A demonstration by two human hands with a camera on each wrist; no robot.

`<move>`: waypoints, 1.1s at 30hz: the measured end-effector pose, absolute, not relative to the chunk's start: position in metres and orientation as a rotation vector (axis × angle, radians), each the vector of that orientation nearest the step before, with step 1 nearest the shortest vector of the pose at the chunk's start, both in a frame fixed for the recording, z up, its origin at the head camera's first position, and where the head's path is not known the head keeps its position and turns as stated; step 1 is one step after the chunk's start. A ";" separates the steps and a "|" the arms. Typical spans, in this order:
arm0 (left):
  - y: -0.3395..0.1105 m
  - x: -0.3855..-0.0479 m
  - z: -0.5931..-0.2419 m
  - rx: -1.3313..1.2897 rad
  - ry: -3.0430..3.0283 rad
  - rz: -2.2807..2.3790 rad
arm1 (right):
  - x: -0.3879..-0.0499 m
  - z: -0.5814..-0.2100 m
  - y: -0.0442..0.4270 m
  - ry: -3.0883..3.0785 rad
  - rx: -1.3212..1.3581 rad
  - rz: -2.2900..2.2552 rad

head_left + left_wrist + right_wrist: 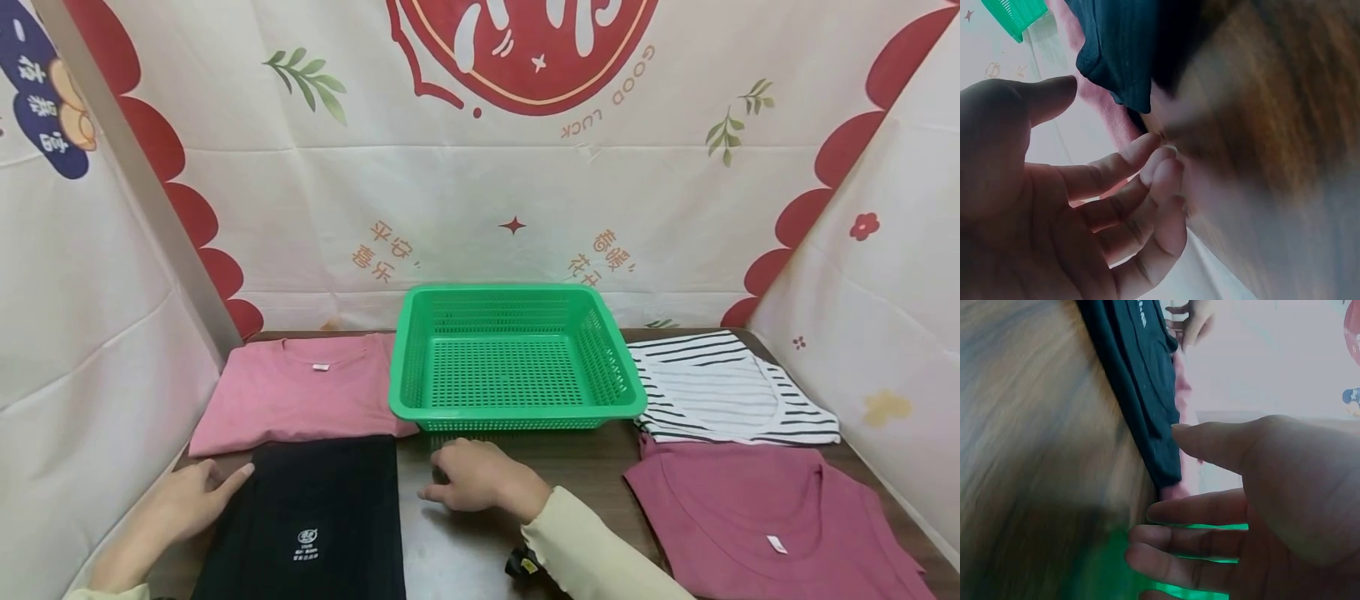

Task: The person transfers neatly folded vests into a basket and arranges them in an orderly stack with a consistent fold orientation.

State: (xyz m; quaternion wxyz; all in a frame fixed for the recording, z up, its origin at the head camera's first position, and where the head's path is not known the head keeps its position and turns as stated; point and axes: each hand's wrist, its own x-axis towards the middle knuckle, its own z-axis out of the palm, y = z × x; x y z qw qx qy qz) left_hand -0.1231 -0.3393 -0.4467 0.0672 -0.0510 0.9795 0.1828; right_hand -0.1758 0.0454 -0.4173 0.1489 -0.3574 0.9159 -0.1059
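Note:
A folded black shirt with a small white print lies flat at the front left of the table. Beside its upper left corner is my left hand, thumb and fingers spread apart around nothing. The left wrist view shows its loosely bent fingers close to the tabletop, apart from the dark cloth. Just right of the shirt, in front of the green basket, my right hand hovers low over the table. Its fingers are extended and hold nothing; the right wrist view shows the shirt's edge beyond the thumb.
A folded pink shirt lies behind the black one, left of the basket. To the right are a striped black-and-white shirt and, nearer, a dark rose shirt. Printed cloth walls enclose the table's back and sides.

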 end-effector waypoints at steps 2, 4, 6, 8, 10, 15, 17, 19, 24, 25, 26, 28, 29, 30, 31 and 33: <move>-0.338 -0.123 -0.448 -0.179 2.938 0.560 | -0.175 -0.419 0.040 2.637 -1.023 -0.299; -0.338 -0.123 -0.448 -0.193 2.928 0.569 | -0.174 -0.420 0.035 2.642 -1.011 -0.294; -0.338 -0.123 -0.448 -0.209 2.912 0.579 | -0.174 -0.422 0.030 2.642 -0.992 -0.300; -0.338 -0.123 -0.447 -0.217 2.900 0.597 | -0.172 -0.423 0.025 2.637 -0.959 -0.326; -0.337 -0.122 -0.447 -0.221 2.890 0.617 | -0.171 -0.425 0.020 2.637 -0.918 -0.371; -0.335 -0.116 -0.443 -0.224 2.845 0.680 | -0.168 -0.429 0.006 2.625 -0.769 -0.537; -0.333 -0.114 -0.441 -0.234 2.810 0.709 | -0.166 -0.431 0.001 2.612 -0.698 -0.617; -0.331 -0.114 -0.439 -0.253 2.773 0.735 | -0.164 -0.433 -0.002 2.595 -0.630 -0.696; -0.324 -0.113 -0.439 -0.291 2.733 0.749 | -0.161 -0.438 -0.010 2.586 -0.554 -0.826; -0.323 -0.112 -0.440 -0.289 2.737 0.743 | -0.160 -0.439 -0.011 2.589 -0.547 -0.839; -0.321 -0.112 -0.440 -0.294 2.742 0.732 | -0.160 -0.439 -0.013 2.595 -0.532 -0.849; -0.318 -0.111 -0.442 -0.294 2.762 0.710 | -0.160 -0.440 -0.017 2.599 -0.491 -0.864; -0.317 -0.112 -0.442 -0.286 2.772 0.697 | -0.160 -0.440 -0.019 2.598 -0.466 -0.876; -0.316 -0.112 -0.443 -0.287 2.774 0.689 | -0.160 -0.440 -0.021 2.597 -0.442 -0.887; -0.315 -0.112 -0.443 -0.290 2.772 0.686 | -0.160 -0.440 -0.023 2.596 -0.416 -0.897; -0.313 -0.113 -0.443 -0.285 2.764 0.687 | -0.160 -0.441 -0.027 2.591 -0.377 -0.916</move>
